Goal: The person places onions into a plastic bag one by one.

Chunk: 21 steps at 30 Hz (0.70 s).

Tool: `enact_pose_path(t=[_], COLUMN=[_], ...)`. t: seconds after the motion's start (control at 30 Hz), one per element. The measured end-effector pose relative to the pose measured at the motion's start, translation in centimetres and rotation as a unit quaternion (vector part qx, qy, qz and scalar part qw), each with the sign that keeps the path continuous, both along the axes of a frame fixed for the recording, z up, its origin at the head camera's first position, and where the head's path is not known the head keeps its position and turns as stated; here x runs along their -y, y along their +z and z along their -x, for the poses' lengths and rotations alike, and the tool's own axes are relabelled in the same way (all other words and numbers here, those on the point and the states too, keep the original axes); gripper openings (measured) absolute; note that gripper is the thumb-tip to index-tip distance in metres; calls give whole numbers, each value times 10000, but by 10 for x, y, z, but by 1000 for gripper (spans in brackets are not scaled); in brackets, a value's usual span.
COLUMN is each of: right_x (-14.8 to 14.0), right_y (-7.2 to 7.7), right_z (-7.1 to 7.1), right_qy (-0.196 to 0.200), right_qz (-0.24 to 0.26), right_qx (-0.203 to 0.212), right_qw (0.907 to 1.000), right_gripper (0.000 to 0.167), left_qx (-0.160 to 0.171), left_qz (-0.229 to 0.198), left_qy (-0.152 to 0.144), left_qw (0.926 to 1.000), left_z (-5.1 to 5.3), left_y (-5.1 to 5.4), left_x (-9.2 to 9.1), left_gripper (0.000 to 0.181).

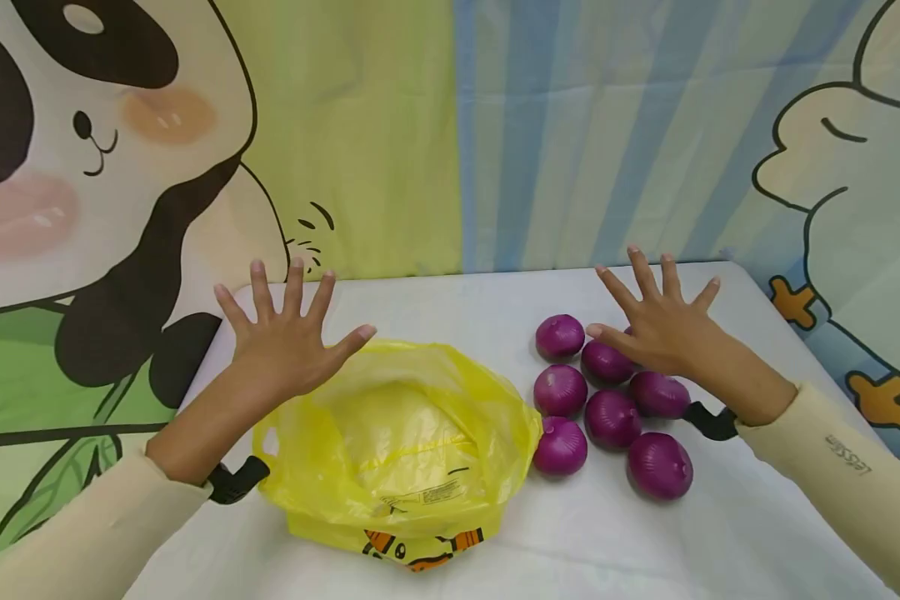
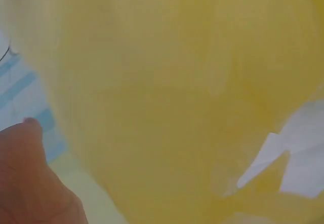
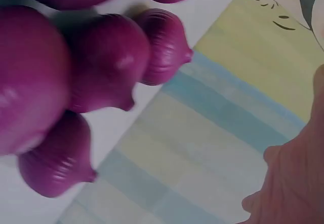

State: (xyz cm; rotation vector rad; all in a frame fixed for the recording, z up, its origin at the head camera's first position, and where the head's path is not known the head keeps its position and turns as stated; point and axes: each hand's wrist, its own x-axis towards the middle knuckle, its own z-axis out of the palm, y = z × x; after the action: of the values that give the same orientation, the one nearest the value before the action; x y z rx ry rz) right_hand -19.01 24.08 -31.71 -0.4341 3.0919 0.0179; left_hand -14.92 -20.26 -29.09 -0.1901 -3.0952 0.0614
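Observation:
In the head view a yellow plastic bag lies on the white table with its mouth spread wide and a cartoon print on its front. My left hand is over the bag's far left edge, fingers straight and splayed, holding nothing. Yellow plastic fills most of the left wrist view. To the bag's right sit several purple onions in a loose cluster. My right hand is spread above the far right of that cluster and hides part of it. The right wrist view shows onions close up, apart from the hand.
The white table ends at a fabric backdrop printed with a panda on the left and a pale cartoon animal on the right. Black straps show at both wrists. One onion touches or nearly touches the bag's right edge.

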Motion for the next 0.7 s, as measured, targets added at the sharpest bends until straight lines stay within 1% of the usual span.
enact_pose_path(t=[0.07, 0.13, 0.3, 0.37, 0.43, 0.53, 0.63, 0.7], right_x=[-7, -13, -26, -29, -31, -35, -39, -41], right_y=[-5, -10, -20, -23, -28, -38, -48, -53], right_z=[-1, -3, -7, -9, -13, -21, -30, -36], right_qy=[9, 21, 62, 170, 355, 636, 834, 947], right_qz=[251, 416, 727, 809, 905, 1159, 1512, 1740], right_qx=[159, 216, 115, 30, -79, -185, -173, -165], right_qw=[9996, 9989, 9973, 9966, 9952, 9910, 9848, 9800], right_gripper=[90, 88, 86, 85, 84, 84, 84, 82], left_qx=[128, 262, 435, 539, 718, 1140, 1519, 1679], left_qz=[-40, -75, -184, -250, -362, -705, -1157, -1441], left_qy=[45, 79, 168, 216, 194, 117, 38, 27], left_qw=[9999, 9996, 9987, 9980, 9966, 9909, 9816, 9752], left_z=[0, -1, -5, -6, -7, -7, -8, -10], left_y=[1, 0, -8, -9, -9, -6, -3, -3], left_x=[3, 6, 13, 16, 19, 26, 36, 42], left_gripper=[102, 103, 104, 105, 106, 106, 104, 102])
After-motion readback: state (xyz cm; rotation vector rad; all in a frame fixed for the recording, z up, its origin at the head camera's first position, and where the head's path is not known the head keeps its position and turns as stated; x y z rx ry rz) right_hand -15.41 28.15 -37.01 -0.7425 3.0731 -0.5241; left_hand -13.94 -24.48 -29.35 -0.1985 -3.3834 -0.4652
